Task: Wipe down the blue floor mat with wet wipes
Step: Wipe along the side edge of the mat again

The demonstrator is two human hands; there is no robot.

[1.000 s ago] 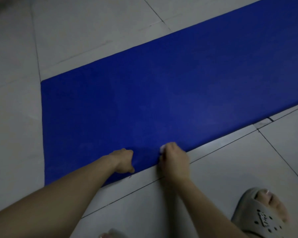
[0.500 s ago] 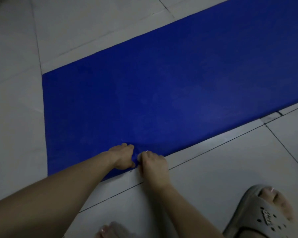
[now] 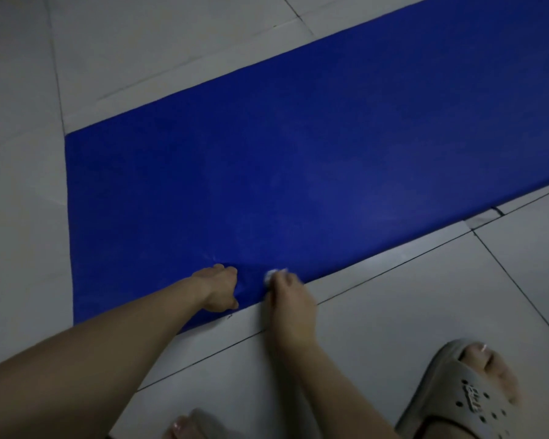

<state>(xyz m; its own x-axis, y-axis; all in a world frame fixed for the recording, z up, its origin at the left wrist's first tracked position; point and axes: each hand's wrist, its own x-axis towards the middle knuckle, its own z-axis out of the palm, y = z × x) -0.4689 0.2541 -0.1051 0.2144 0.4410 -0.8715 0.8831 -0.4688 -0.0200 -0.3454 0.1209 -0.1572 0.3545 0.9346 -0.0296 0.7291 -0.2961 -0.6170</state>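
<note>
A long, dark blue rectangular floor mat (image 3: 298, 172) lies flat on the pale grey tiled floor (image 3: 393, 312), and its far end runs out of view. Both hands work at its near long edge, close to the near corner of its short end. The right hand (image 3: 290, 299) curls its fingers round a small wadded white wet wipe (image 3: 274, 275) and holds it against the mat just inside that edge. The left hand (image 3: 221, 289) sits beside it on the mat, fingers curled under; I cannot tell whether it grips the material, which puckers slightly between the hands. A grey perforated rubber sandal (image 3: 466, 397) stands on the tiles nearer the person.
</note>
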